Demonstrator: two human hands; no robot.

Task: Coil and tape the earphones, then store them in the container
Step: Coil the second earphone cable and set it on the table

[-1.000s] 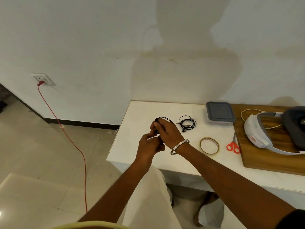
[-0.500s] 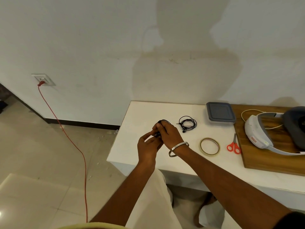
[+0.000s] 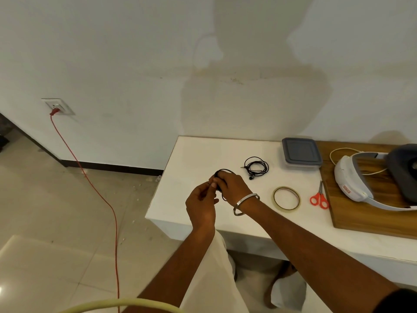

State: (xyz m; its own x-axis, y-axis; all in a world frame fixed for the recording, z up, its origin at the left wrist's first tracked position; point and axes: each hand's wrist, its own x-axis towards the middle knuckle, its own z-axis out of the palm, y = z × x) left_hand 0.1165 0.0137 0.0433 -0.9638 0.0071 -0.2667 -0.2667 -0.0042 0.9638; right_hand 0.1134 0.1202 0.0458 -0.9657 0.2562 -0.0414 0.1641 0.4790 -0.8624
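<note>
Over the white table (image 3: 194, 154) my right hand (image 3: 232, 187) is closed around a coil of black earphones (image 3: 222, 171), of which only a loop shows above the fingers. My left hand (image 3: 202, 201) pinches the cord at the right hand's fingertips. A second coiled pair of black earphones (image 3: 257, 167) lies on the table further back. A roll of clear tape (image 3: 286, 198) lies to the right of my wrist. The container (image 3: 301, 153), with its grey lid on, stands at the back by the wall.
Red-handled scissors (image 3: 319, 197) lie beside the tape. A wooden board (image 3: 361, 213) at the right carries a white headset (image 3: 354, 180) and a dark grey case (image 3: 404, 170). A red cable (image 3: 90, 184) runs from a wall socket down across the floor.
Both hands stayed over the same spot on the table. The left hand's fingers shifted from beneath the right hand to pinching at its fingertips.
</note>
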